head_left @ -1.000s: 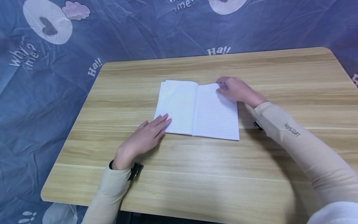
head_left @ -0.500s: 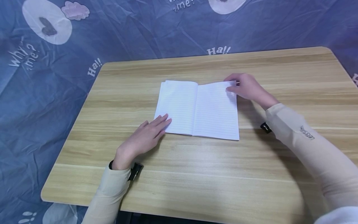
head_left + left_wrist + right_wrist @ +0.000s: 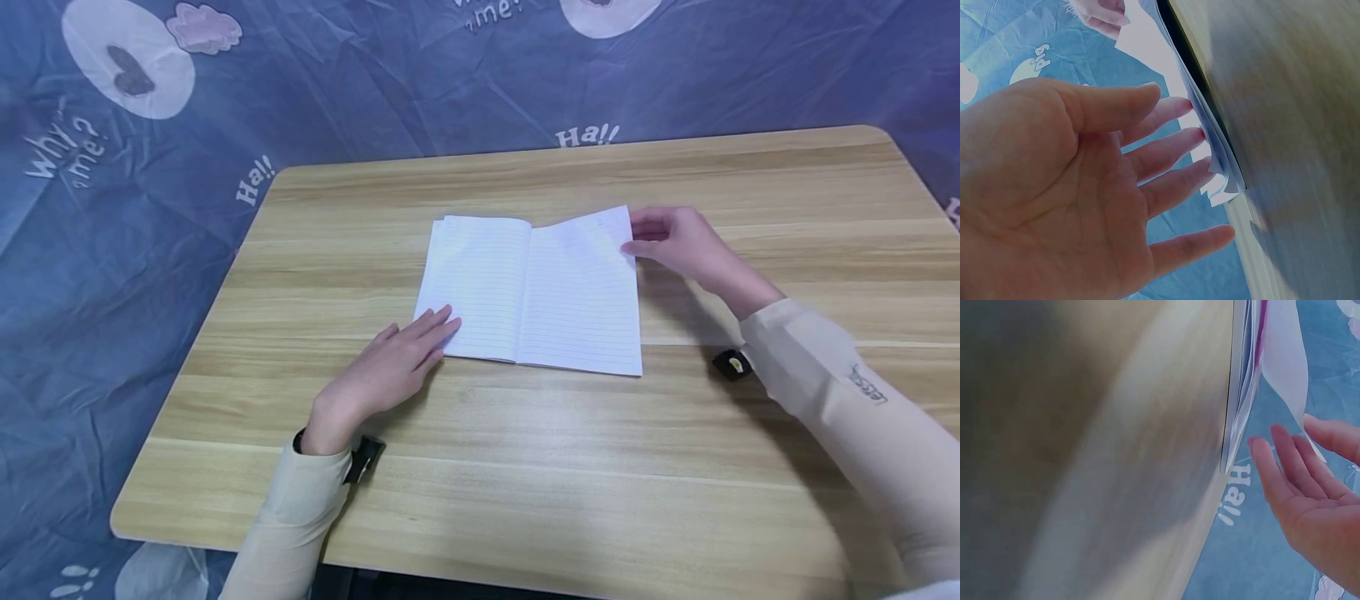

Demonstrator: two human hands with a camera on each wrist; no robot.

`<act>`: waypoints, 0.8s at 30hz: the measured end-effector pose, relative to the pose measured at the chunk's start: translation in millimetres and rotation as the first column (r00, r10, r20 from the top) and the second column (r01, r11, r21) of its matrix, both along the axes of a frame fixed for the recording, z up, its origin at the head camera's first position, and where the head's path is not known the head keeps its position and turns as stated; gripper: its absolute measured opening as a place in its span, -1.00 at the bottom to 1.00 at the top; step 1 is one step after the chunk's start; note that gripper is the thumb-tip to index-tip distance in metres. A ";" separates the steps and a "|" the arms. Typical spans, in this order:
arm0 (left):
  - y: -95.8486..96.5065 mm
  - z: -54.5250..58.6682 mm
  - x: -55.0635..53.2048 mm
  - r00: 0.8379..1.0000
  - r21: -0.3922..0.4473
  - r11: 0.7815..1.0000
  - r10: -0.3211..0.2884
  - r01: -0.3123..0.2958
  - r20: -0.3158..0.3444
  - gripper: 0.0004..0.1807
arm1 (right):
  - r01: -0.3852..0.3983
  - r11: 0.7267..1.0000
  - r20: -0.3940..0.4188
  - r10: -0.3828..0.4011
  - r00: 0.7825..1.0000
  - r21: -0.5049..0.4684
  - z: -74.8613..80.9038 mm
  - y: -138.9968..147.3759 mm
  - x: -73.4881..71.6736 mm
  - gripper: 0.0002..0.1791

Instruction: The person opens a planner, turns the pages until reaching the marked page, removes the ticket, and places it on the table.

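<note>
An open notebook [image 3: 480, 275] with blank lined pages lies on the wooden table. My left hand [image 3: 393, 362] rests its extended fingers on the near left corner; in the left wrist view, the fingertips [image 3: 1196, 134] meet the page edges and the thumb stands apart. At the far right edge, my right hand [image 3: 678, 242] holds a single page [image 3: 588, 250] between thumb and fingers, its upper corner raised off the pages beneath. From the right wrist, that page [image 3: 1288, 356] curves away from the stack, its edge running between the thumb and the fingers [image 3: 1294, 462].
The wooden table [image 3: 525, 467] has rounded corners and extends on all sides of the notebook. Behind it and to its left hangs a blue printed cloth [image 3: 375, 75]. Dark straps with small devices [image 3: 365, 458] sit at both wrists.
My right hand has moved right from the top of the right page to its outer edge, and the page's upper corner has risen. The left hand stays in place.
</note>
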State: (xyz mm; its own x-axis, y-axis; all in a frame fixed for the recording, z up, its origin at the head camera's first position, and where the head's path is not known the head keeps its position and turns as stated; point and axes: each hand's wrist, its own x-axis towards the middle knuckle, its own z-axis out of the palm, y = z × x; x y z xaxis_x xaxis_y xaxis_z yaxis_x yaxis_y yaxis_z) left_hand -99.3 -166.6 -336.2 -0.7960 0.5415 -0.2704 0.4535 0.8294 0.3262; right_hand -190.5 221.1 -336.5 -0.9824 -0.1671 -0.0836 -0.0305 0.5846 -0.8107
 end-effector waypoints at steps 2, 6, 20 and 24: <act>0.2 0.2 0.0 1.000 -0.001 1.000 -0.001 0.001 0.000 -0.45 | 0.002 1.000 0.015 -0.002 1.000 -0.014 -0.3 0.8 4.9 -0.53; 0.1 0.0 -0.5 1.000 -0.002 1.000 0.001 -0.001 0.002 -0.45 | 0.015 0.999 0.054 -0.013 0.998 -0.045 -1.5 0.7 13.7 -0.49; -0.2 0.3 -0.9 1.000 -0.001 1.000 0.000 0.000 0.007 -0.45 | -0.039 0.999 0.153 0.042 0.987 -0.028 0.6 -4.4 38.7 -0.42; -0.1 0.6 -0.8 1.000 0.002 1.000 0.002 -0.002 0.009 -0.45 | -0.076 0.997 0.151 0.080 0.985 -0.030 0.0 -4.5 42.2 -0.40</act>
